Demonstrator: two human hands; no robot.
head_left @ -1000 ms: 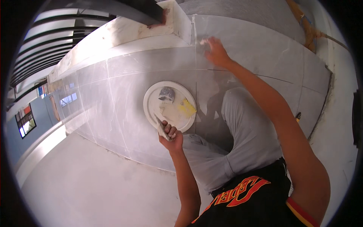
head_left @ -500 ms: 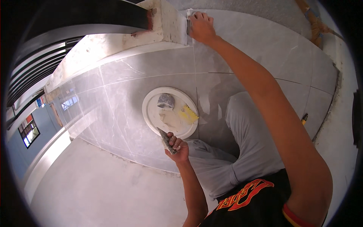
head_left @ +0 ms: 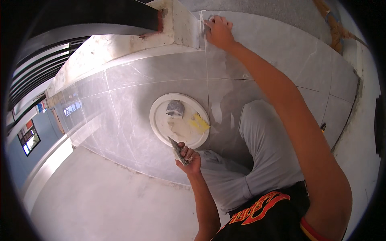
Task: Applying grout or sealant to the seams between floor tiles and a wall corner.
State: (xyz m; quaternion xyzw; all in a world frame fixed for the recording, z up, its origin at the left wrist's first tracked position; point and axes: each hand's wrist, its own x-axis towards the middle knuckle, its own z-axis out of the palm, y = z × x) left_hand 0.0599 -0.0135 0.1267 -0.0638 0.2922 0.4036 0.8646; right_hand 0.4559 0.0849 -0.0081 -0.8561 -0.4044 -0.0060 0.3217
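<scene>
Head view shows my right hand [head_left: 219, 31] has climbed from the middle of the grey floor tiles [head_left: 161, 72] to the white joint [head_left: 202, 28] beside the concrete ledge [head_left: 177, 24], fingers pressed there; whether it grips anything I cannot tell. So the grouting has reached this seam. My left hand [head_left: 188, 158] stays clenched on the putty knife [head_left: 177, 148], at the rim of the white paste tray [head_left: 159, 124].

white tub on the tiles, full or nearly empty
Nearly empty: the white tub shows mostly bare bottom, with a grey lump and a yellow scraper inside.
</scene>
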